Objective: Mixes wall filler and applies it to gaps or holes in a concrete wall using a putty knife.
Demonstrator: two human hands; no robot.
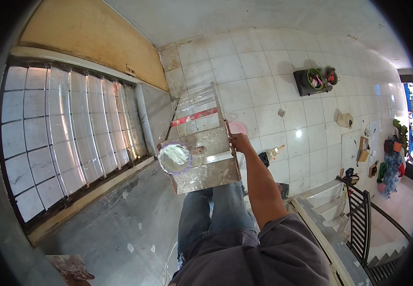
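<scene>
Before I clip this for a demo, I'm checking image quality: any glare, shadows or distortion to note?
Head view: glare spot on the floor tiles; soft shadows beside the dark box; fisheye-bent window; blackened rim; ladder and right hand fairly sharp.

looks like a house interior: tiled floor, barred window, stairs (with dark railing).

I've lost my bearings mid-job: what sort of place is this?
Probably the inside of a house being repaired or redecorated, near a staircase. A stained wooden ladder bears a tub of white paste, and a dark railing stands beside steps.
</scene>
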